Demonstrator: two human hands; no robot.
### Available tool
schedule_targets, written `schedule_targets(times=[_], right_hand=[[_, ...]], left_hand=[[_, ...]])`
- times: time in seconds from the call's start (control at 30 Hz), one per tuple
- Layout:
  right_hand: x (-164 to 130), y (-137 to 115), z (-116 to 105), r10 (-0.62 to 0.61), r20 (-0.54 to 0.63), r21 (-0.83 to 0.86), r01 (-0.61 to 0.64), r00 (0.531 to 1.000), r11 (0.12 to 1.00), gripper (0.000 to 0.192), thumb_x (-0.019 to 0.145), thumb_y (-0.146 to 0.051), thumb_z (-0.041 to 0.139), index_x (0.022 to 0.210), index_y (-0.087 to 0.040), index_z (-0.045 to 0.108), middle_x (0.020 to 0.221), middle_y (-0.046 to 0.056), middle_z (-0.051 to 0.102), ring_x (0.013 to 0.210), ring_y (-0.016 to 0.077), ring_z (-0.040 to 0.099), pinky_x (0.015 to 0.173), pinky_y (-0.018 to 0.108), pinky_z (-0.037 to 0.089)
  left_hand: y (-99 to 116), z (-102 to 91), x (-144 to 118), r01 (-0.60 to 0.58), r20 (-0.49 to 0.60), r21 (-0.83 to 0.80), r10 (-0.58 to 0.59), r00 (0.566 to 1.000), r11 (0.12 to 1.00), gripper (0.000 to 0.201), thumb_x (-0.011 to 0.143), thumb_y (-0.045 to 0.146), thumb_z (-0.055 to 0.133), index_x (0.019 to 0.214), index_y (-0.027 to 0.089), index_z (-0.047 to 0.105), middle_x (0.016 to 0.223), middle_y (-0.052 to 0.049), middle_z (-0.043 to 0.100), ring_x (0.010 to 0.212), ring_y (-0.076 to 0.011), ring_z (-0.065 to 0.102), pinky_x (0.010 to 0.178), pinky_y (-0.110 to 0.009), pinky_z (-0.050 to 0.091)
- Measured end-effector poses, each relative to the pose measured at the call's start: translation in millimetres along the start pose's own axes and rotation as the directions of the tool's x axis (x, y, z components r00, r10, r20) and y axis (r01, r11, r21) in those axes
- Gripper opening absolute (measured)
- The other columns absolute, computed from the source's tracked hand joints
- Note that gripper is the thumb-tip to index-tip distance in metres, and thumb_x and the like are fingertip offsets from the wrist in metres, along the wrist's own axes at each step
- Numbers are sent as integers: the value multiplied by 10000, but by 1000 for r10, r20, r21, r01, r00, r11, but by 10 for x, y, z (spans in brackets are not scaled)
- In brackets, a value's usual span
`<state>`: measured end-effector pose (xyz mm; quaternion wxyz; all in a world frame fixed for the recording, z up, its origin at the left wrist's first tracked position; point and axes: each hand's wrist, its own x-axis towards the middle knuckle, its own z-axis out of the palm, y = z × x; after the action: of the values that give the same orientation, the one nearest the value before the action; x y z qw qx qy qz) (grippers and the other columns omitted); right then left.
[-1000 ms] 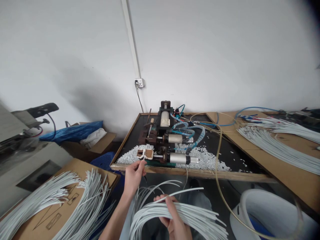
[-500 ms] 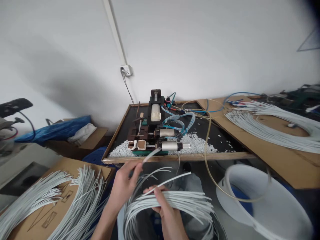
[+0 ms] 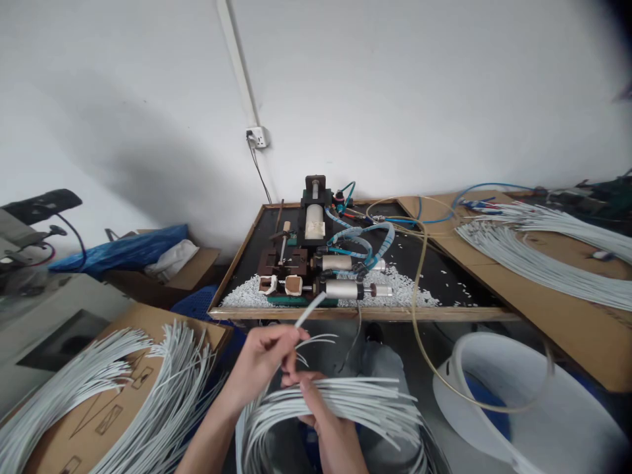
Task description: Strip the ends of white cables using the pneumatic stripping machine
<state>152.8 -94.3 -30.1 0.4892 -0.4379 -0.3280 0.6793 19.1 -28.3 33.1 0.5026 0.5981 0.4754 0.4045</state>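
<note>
My left hand (image 3: 269, 362) pinches a single white cable (image 3: 312, 308), whose end points up and right toward the machine's front edge. Just right of it, my right hand (image 3: 328, 418) is closed around a coiled bundle of white cables (image 3: 365, 398), with the thumb on top and the cut ends fanning out to the right. The fingers of both hands are close together, and cables partly hide them. Beyond the hands stands a pneumatic machine (image 3: 315, 224) with metal cylinders. Its two front pads (image 3: 293, 285) are apart.
White scraps (image 3: 405, 288) lie around the machine on a black wood-edged table (image 3: 355, 315). More cable coils rest on cardboard at left (image 3: 162, 395) and right (image 3: 538, 260). A white bucket (image 3: 464, 342) stands at the lower right, with a yellowish hose (image 3: 417, 296) hanging across it.
My left hand has moved right, closer to my right hand. The machine's front pads have moved apart. The single cable end that stuck up above my right hand no longer shows there.
</note>
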Motion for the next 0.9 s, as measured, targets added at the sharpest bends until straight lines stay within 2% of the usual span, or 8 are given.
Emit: schedule_targets(times=[0.07, 0.13, 0.2, 0.27, 0.4, 0.5, 0.63, 0.9], right_hand=[[39, 41, -12, 42, -12, 26, -41, 999, 999, 346, 820, -554, 618, 919, -243, 733, 1011, 59, 759, 999, 282, 694, 796, 388, 572], [82, 83, -16, 68, -17, 62, -67, 998, 996, 348, 794, -568, 641, 881, -242, 727, 990, 60, 767, 982, 280, 705, 771, 374, 574], [119, 124, -15, 72, -12, 86, -71, 997, 994, 351, 772, -574, 661, 850, -237, 723, 964, 66, 773, 964, 285, 713, 730, 361, 577], [142, 161, -12, 72, -12, 94, -71, 997, 993, 349, 760, -573, 672, 839, -238, 724, 952, 69, 776, 970, 290, 714, 704, 351, 577], [166, 193, -15, 89, -32, 86, -86, 995, 993, 332, 755, -570, 675, 830, -250, 726, 934, 63, 781, 972, 291, 714, 691, 346, 578], [183, 160, -24, 107, -46, 105, -102, 993, 989, 335, 734, -576, 690, 803, -250, 728, 918, 64, 783, 949, 295, 719, 710, 365, 577], [169, 65, -26, 100, -40, 159, -93, 994, 983, 362, 680, -596, 727, 772, -246, 720, 914, 67, 787, 951, 301, 716, 752, 375, 559], [88, -32, -13, 73, -71, 207, -57, 995, 977, 326, 700, -592, 727, 754, -271, 706, 917, 45, 777, 949, 289, 716, 789, 368, 551]], left_hand=[[-156, -92, 99, -13, -240, -120, -17, 971, 993, 342, 894, 439, 615, 861, 120, 735, 429, 76, 371, 402, -62, 298, 433, -185, 276], [-284, -158, 178, -36, -336, -278, -62, 940, 960, 357, 878, 463, 626, 873, 118, 716, 463, 102, 269, 412, -54, 208, 409, -176, 214], [-383, -181, 214, -16, -312, -389, -115, 943, 921, 385, 873, 495, 618, 886, 119, 694, 494, 103, 262, 421, -53, 192, 398, -171, 203], [-455, -169, 210, 20, -278, -415, -148, 949, 909, 392, 856, 509, 632, 870, 120, 674, 502, 100, 290, 419, -50, 212, 391, -166, 220], [-526, -135, 166, -34, -360, -393, -119, 925, 919, 360, 814, 488, 691, 816, 130, 645, 487, 104, 305, 407, -47, 244, 382, -157, 250], [-536, -153, 177, -112, -434, -322, -42, 900, 940, 309, 833, 447, 678, 827, 139, 648, 491, 81, 389, 417, -59, 331, 400, -161, 290], [-543, -181, 260, -107, -469, -176, 12, 883, 979, 275, 839, 410, 658, 809, 137, 670, 516, 51, 490, 429, -76, 405, 419, -179, 321], [-601, -121, 381, -76, -467, -78, 31, 884, 994, 292, 833, 417, 657, 769, 132, 668, 512, 44, 502, 421, -84, 411, 423, -196, 322]])
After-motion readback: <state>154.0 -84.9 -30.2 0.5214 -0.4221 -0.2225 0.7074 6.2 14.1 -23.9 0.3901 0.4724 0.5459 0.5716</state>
